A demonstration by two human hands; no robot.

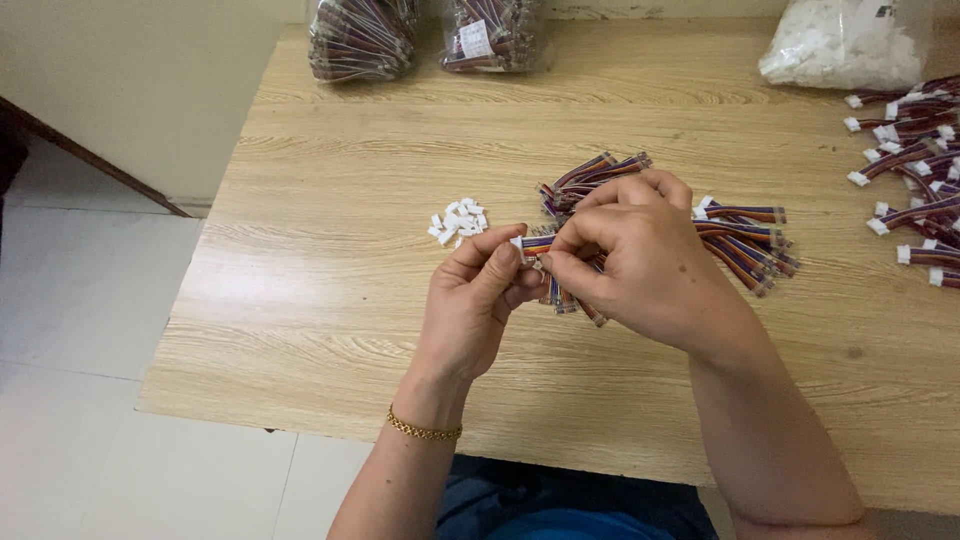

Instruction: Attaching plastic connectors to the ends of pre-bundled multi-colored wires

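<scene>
Head view, only camera. Both hands meet at frame centre, raised a little above the wooden table.

Left hand: thumb and forefinger pressed together on the end of a short multicolour wire lead. A white connector tip shows just at the pinch, so the grip looks set to steady that end.

Right hand: fingers curled, thumb and forefinger pinching the same lead right beside the left pinch. It hides the rest of the lead.

Loose wire pile lies under and right of the hands, in easy reach. Small heap of white connector housings sits just upper left of the left hand.

Right edge: leads already capped in white, kept well apart from the loose pile. Top edge: two bags of wire bundles and a bag of white parts.
</scene>
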